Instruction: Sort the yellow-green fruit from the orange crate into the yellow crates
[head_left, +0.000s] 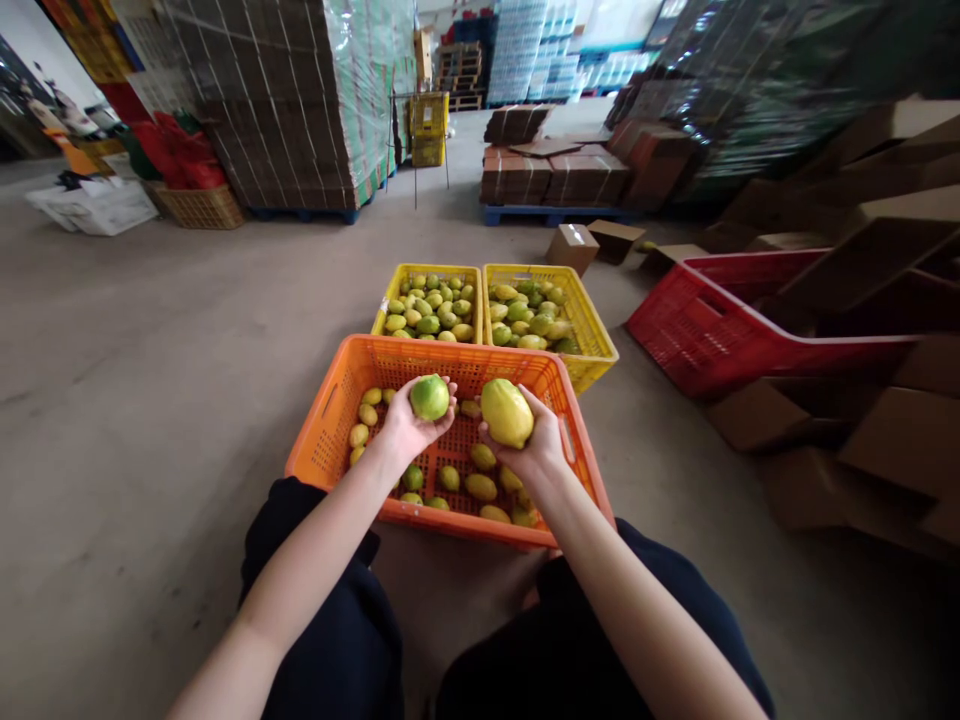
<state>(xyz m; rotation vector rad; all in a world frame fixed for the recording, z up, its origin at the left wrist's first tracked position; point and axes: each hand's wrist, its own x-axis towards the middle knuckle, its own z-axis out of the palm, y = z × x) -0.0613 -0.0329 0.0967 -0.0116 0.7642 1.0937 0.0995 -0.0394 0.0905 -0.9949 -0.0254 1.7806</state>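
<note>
Green lemon (430, 398): above the orange crate (322, 440), cupped in the upturned left hand (407, 428), thumb at left, fingers bent round its right.
Yellow lemon (508, 412): just right of it, cradled by the right hand (541, 447), fingers curled round its left side, thumb at right.
Grip: support from beneath, with light pressure, likely spares the rind.
Loose lemons (481, 487): below; best not knocked.
Yellow crates (594, 350): beyond, lemon-filled.
</note>
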